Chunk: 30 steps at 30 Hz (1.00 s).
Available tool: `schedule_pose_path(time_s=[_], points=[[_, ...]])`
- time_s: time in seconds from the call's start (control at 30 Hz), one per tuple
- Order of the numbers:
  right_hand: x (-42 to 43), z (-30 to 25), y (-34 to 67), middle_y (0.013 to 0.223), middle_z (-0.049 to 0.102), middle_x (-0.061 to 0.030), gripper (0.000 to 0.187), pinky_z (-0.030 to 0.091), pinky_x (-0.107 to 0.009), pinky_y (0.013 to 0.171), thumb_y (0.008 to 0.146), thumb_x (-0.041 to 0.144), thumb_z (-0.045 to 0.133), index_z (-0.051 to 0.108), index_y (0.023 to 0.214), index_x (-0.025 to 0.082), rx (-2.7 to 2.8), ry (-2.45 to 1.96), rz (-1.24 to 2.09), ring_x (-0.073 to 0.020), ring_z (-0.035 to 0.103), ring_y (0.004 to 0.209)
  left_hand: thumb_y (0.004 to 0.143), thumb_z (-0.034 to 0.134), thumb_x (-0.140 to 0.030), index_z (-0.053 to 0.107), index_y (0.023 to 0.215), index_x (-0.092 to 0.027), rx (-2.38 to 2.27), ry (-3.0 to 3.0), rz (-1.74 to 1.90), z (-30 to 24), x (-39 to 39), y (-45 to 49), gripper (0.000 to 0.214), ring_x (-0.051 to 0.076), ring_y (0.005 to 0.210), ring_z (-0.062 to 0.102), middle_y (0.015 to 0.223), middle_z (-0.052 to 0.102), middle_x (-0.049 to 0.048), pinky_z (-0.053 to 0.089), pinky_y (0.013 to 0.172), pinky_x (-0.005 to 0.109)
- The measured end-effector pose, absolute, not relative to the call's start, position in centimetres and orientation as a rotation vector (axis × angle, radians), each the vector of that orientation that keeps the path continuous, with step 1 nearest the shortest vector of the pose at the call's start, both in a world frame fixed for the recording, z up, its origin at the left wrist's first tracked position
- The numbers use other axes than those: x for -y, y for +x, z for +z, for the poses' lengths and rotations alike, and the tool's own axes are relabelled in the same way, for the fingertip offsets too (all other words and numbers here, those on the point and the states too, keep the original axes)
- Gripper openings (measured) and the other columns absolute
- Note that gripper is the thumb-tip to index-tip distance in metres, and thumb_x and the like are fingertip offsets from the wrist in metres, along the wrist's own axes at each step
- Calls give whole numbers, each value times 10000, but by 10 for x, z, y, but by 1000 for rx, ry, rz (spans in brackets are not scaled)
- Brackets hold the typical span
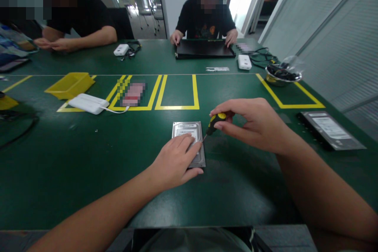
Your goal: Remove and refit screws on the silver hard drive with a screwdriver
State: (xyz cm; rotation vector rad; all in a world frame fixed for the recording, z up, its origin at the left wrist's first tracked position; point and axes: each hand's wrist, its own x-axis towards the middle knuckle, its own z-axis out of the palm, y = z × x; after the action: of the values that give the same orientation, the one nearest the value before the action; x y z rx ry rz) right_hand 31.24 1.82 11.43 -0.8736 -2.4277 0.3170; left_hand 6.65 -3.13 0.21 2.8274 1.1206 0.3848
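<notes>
A silver hard drive [186,130] lies flat on the green table [88,157] in front of me. My left hand [175,161] rests on its near half, fingers stretched flat over the lid. My right hand [254,124] is closed around a small screwdriver [215,122] with a black and yellow handle. The screwdriver's tip touches the drive's right edge near the top corner.
Another hard drive [332,129] lies at the right. A metal bowl [282,75] sits at the far right, a yellow bin [70,84] and a white device [88,103] at the left. Yellow tape boxes [177,107] mark the table. Two people sit opposite, one with hands on a black laptop [203,49].
</notes>
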Motion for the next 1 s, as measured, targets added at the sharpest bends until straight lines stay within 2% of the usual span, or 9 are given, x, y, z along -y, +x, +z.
schedule_pose_path(time_s=[1.0], points=[[-16,115,311,900,723,-11,197,483,-231,700,903,283,627,664,1066,179,2445,-836,308,-121,653,735,866,597,-590,497,1362,-168,-1128,2837,352,4,30,66,659,375,1250,487,1337,508,185,445,1034,540]])
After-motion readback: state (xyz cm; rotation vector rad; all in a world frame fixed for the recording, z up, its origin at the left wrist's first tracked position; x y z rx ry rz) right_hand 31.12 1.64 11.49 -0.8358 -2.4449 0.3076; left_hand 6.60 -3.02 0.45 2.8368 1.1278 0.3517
